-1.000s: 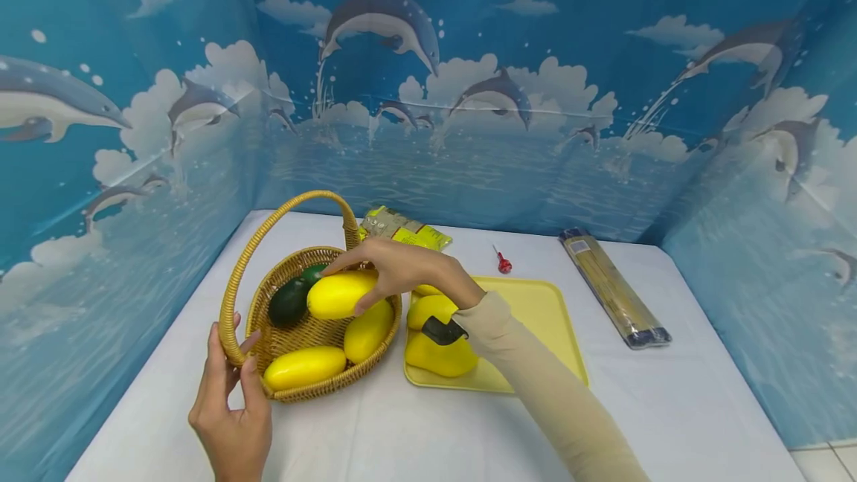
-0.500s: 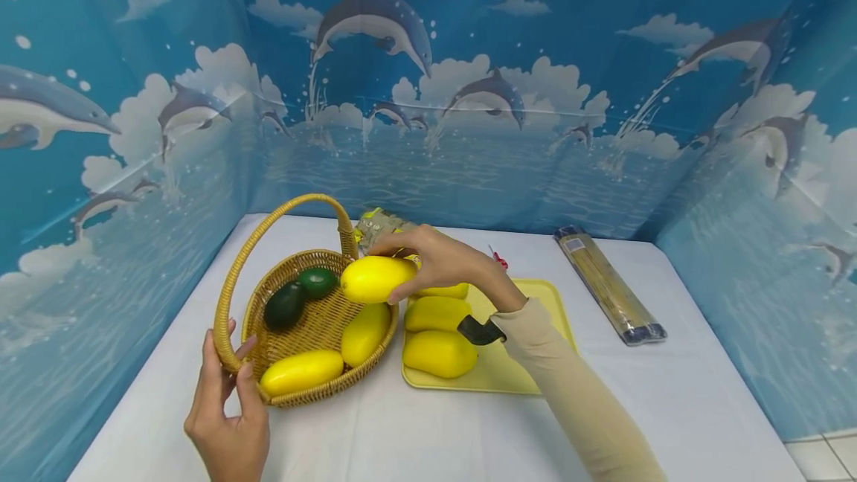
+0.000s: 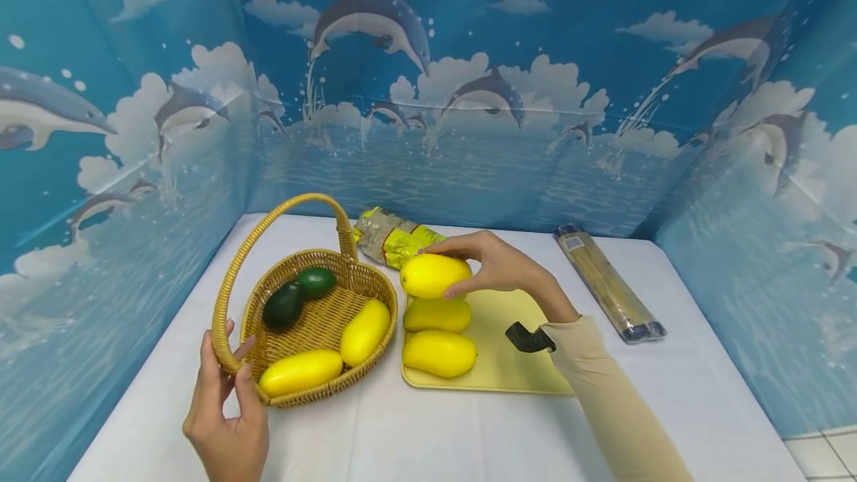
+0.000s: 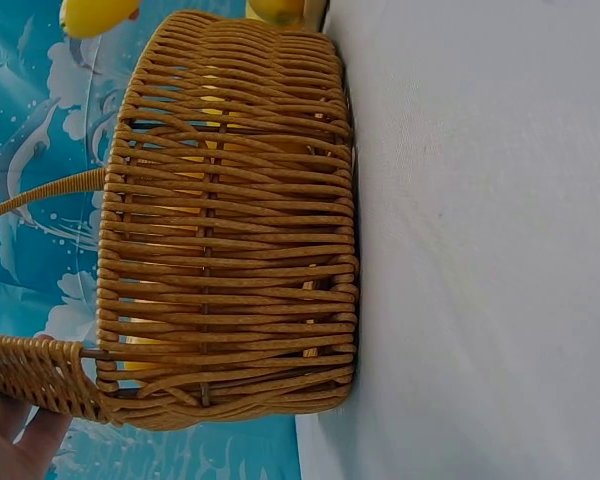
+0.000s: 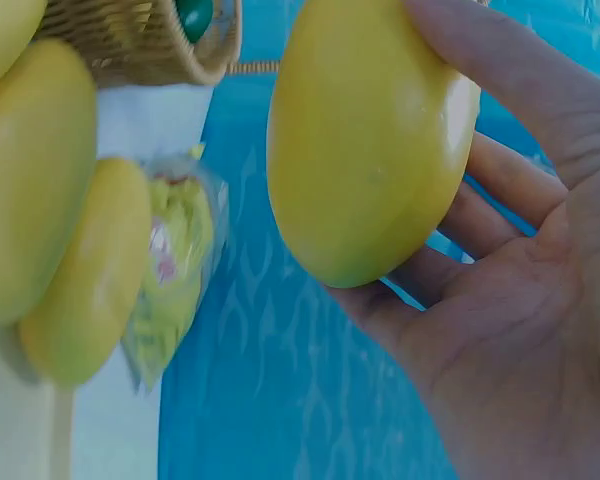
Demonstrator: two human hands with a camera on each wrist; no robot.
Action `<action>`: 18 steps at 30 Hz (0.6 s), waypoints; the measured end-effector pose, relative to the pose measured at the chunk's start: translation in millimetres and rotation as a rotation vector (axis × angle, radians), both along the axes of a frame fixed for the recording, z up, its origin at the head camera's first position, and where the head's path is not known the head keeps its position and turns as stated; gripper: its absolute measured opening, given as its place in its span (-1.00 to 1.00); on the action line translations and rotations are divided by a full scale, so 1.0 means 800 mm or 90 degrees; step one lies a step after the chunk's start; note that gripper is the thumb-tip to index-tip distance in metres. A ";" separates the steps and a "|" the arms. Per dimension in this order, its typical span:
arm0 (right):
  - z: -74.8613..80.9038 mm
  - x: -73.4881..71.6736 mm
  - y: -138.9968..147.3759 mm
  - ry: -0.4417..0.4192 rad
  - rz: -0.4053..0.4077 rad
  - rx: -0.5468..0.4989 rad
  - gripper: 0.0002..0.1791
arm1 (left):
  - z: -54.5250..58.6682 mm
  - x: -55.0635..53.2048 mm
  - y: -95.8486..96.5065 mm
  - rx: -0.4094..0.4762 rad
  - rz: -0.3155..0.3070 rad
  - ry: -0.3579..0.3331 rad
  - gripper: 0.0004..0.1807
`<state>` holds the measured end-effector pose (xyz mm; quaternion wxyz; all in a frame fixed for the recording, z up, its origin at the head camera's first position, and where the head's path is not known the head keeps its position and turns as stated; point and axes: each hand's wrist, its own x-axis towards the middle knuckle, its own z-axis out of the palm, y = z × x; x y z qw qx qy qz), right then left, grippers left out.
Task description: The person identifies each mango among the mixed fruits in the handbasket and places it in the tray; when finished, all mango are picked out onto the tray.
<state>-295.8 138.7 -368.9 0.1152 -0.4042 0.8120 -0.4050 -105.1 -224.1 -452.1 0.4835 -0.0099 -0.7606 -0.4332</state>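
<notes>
My left hand (image 3: 230, 411) grips the base of the handle of a wicker basket (image 3: 315, 385). Two yellow mangoes (image 3: 301, 373) and two dark green avocados (image 3: 284, 306) lie inside the basket. In the left wrist view, the woven basket side (image 4: 230, 230) fills the middle, with fingers (image 4: 42, 435) at the handle base. My right hand (image 3: 502, 270) holds another yellow mango (image 3: 435, 276) between thumb and fingers, above the far left part of a yellow tray (image 3: 509, 341). Mangoes (image 3: 438, 354) line the tray's left side; the right wrist view shows three, the farthest (image 5: 90, 280) hidden from the head view.
Behind the tray lies a clear and yellow plastic packet (image 3: 395, 236). A long wrapped bundle of thin sticks (image 3: 609, 285) lies at the right on the white-covered table (image 3: 402, 437). Dolphin-print curtains (image 3: 428, 155) stand around the table's back and sides.
My right hand has carried the mango from inside the basket rightward, out over the tray. The left hand has kept its grip on the basket handle.
</notes>
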 end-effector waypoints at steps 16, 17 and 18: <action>-0.037 0.018 0.114 0.035 -0.109 -0.009 -0.25 | -0.012 -0.005 -0.005 0.000 -0.003 0.004 -0.16; -0.039 0.019 0.118 0.037 -0.116 -0.002 -0.25 | -0.014 -0.006 -0.006 0.000 -0.003 0.004 -0.16; -0.042 0.020 0.122 0.035 -0.121 0.004 -0.25 | -0.016 -0.006 -0.007 0.000 -0.003 0.003 -0.17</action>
